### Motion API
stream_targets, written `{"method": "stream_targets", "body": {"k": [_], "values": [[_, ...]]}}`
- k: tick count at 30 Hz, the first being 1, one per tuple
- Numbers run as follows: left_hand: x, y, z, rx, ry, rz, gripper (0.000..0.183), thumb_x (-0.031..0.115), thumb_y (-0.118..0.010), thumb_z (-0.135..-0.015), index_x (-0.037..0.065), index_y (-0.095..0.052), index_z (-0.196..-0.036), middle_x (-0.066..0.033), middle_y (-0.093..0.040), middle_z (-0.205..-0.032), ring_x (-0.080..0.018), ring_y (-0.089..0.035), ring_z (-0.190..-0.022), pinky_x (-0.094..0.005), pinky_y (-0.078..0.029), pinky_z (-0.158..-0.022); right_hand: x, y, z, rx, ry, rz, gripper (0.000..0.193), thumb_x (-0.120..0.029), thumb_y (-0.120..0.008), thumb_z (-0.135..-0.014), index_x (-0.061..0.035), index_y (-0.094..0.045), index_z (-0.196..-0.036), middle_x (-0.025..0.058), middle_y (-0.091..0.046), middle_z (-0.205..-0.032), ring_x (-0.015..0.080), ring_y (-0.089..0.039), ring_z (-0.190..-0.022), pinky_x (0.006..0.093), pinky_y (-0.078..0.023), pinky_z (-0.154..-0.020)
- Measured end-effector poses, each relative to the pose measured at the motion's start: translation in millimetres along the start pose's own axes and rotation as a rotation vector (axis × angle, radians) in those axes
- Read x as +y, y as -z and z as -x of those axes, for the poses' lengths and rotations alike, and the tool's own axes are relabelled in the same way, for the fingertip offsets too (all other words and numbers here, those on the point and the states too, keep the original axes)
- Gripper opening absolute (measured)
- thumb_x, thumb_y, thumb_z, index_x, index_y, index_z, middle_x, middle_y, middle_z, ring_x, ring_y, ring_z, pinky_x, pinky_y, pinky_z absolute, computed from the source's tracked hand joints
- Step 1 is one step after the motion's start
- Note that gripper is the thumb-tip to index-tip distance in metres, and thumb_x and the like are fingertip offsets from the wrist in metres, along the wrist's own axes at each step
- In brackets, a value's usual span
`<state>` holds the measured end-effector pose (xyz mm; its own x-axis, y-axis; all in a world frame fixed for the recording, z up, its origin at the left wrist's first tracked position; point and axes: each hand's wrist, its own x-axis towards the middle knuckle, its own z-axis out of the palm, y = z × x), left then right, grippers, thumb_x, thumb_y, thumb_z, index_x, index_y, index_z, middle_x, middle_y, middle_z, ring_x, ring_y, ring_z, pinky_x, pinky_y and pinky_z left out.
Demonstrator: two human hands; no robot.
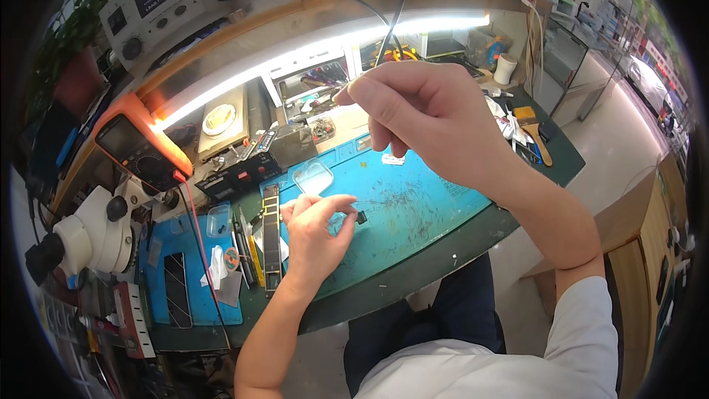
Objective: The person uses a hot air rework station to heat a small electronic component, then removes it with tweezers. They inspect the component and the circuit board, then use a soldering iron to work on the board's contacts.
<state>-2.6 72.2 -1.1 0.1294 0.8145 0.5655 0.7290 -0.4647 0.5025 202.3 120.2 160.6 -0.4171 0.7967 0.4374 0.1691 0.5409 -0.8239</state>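
Observation:
Over the blue work mat point(413, 210), my left hand point(314, 233) is closed in a pinch. A small black part point(361, 217) shows at its thumb and index fingertips; its exact kind is too small to make out. My right hand point(428, 114) is raised higher, above the far part of the mat, with thumb and fingers pressed together. Whatever the right fingers hold, if anything, is too small or hidden to name. A shallow clear plastic tray point(313, 176) lies on the mat just beyond my left hand.
Left of my left hand lie a long metal-framed strip point(272, 240), pens and a dark phone point(179, 288). An orange multimeter point(140, 144) and a white microscope point(92, 233) stand at the left. A brush point(538, 140) lies right; a soldering station point(166, 0) sits on the shelf.

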Motion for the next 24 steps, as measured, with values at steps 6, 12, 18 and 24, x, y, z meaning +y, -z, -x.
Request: {"method": "stream_targets", "body": {"k": [6, 12, 18, 24], "values": [[-20, -5, 3, -0.19, 0.349, 0.273, 0.025, 0.014, -0.077, -0.083, 0.008, -0.076, -0.107, -0.0002, -0.077, -0.087, -0.015, -0.06, -0.081, -0.0326, -0.048, -0.08, 15, 6, 8, 0.003, -0.02, 0.038, 0.032, -0.03, -0.061, -0.104, -0.002, -0.076, -0.102, 0.0018, -0.066, -0.066, 0.0071, -0.06, -0.06, 0.0246, -0.048, -0.056], [-26, -9, 4, -0.124, 0.374, 0.337, 0.026, 0.014, -0.078, -0.084, 0.007, -0.076, -0.109, -0.0014, -0.078, -0.091, -0.0143, -0.06, -0.081, -0.0324, -0.049, -0.075, 27, 10, 17, -0.011, -0.074, 0.04, 0.03, -0.028, -0.061, -0.106, -0.0022, -0.076, -0.107, 0.0007, -0.065, -0.068, 0.0054, -0.061, -0.062, 0.0222, -0.048, -0.056], [-9, -4, 1, -0.085, 0.084, 0.08, 0.023, 0.012, -0.081, -0.082, 0.011, -0.076, -0.104, 0.0023, -0.077, -0.091, -0.0146, -0.061, -0.081, -0.0325, -0.04, -0.084, 58, 10, 37, -0.073, -0.179, 0.087, 0.026, -0.023, -0.061, -0.105, -0.0014, -0.076, -0.105, 0.0021, -0.067, -0.069, 0.0047, -0.06, -0.062, 0.0224, -0.047, -0.055], [-7, -11, 1, -0.081, 0.101, 0.163, 0.029, 0.009, -0.081, -0.082, 0.009, -0.073, -0.11, 0.0004, -0.076, -0.091, -0.0145, -0.063, -0.08, -0.0316, -0.043, -0.082, 120, -9, 65, -0.106, 0.038, 0.164, 0.02, -0.021, -0.071, -0.094, -0.0031, -0.076, -0.102, 0.0116, -0.073, -0.086, 0.0217, -0.071, -0.075, 0.0348, -0.055, -0.07]]}}
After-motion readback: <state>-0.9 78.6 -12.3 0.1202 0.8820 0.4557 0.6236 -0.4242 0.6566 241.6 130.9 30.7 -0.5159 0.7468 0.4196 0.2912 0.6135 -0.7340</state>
